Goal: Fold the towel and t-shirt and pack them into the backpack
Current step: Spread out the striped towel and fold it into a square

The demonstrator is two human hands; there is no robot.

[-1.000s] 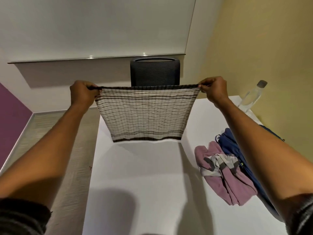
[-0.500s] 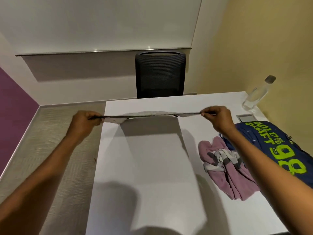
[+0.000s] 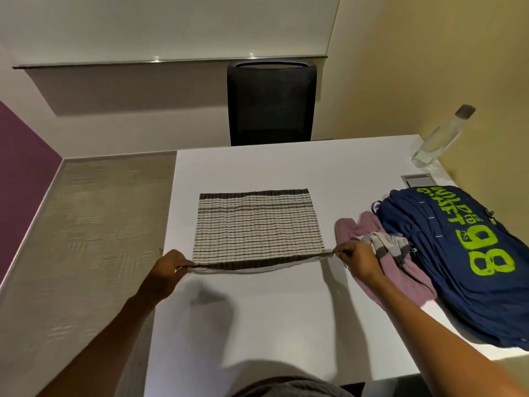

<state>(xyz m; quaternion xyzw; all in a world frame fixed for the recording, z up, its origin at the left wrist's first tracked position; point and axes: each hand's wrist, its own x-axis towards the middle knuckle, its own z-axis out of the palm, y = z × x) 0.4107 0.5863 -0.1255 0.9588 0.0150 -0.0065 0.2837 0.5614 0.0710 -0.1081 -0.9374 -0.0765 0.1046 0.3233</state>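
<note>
My left hand (image 3: 169, 267) and right hand (image 3: 356, 260) each pinch a near corner of the towel (image 3: 257, 227) lying flat on the table (image 3: 257, 325) (tee (image 3: 412, 282) bunched at 3 o'clock), and I reckon an uneven pull would skew the next fold.

Dim warm light, soft shadows, wide-angle distortion

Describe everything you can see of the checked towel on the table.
The towel is thin woven cloth, cream with fine dark checks and a dark brown band along its far and near edges. It lies spread flat, roughly rectangular, on the white table. Its near edge is pulled taut and slightly raised: the left hand pinches one near corner, the right hand the other. A paler layer under that edge suggests it is doubled.
</note>
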